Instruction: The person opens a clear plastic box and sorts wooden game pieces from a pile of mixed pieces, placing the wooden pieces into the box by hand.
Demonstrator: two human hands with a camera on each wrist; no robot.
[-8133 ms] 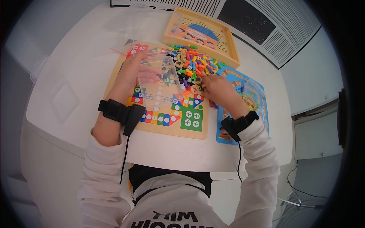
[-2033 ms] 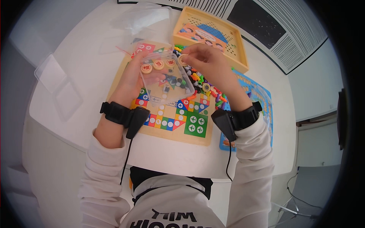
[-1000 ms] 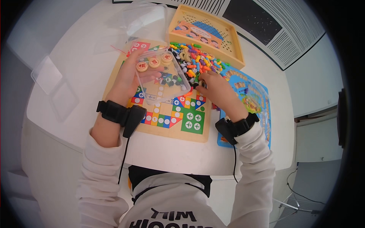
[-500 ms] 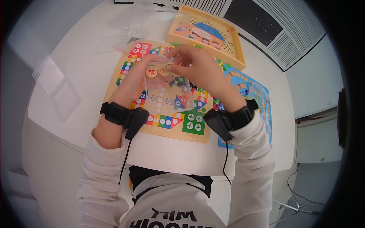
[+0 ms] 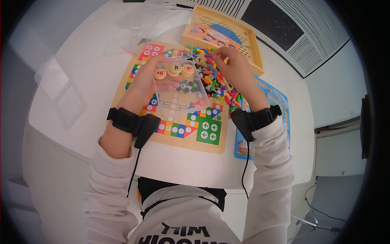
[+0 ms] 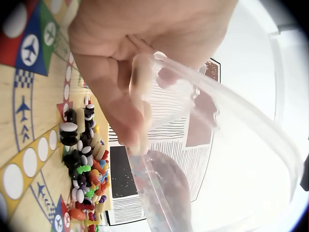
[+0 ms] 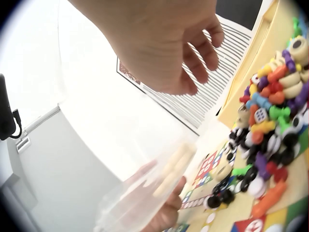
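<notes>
My left hand (image 5: 143,86) holds up a clear plastic box (image 5: 202,87), fingers beneath it and its hinged lid (image 5: 172,24) swung open at the far side. Inside, round wooden Chinese chess pieces (image 5: 175,69) sit along the far-left end, some with red characters and one with a black one. The left wrist view has their pale edges (image 6: 141,77) close by the thumb side. My right hand (image 5: 239,72) hovers above a heap of small game pieces (image 5: 211,75), its fingers loosely bent. In the right wrist view nothing is between those fingers (image 7: 208,53).
A wooden board with a flying-chess print (image 5: 172,142) lies under the box and heap. Behind stands a shallow wooden tray (image 5: 260,61) holding an orange booklet (image 5: 215,36). A blue game board (image 5: 242,148) lies at right, a clear plastic lid (image 5: 69,101) at left.
My right hand goes from the heap to over the box, then back right over the heap with nothing held. The chess pieces in the box now show a black-lettered one in the middle.
</notes>
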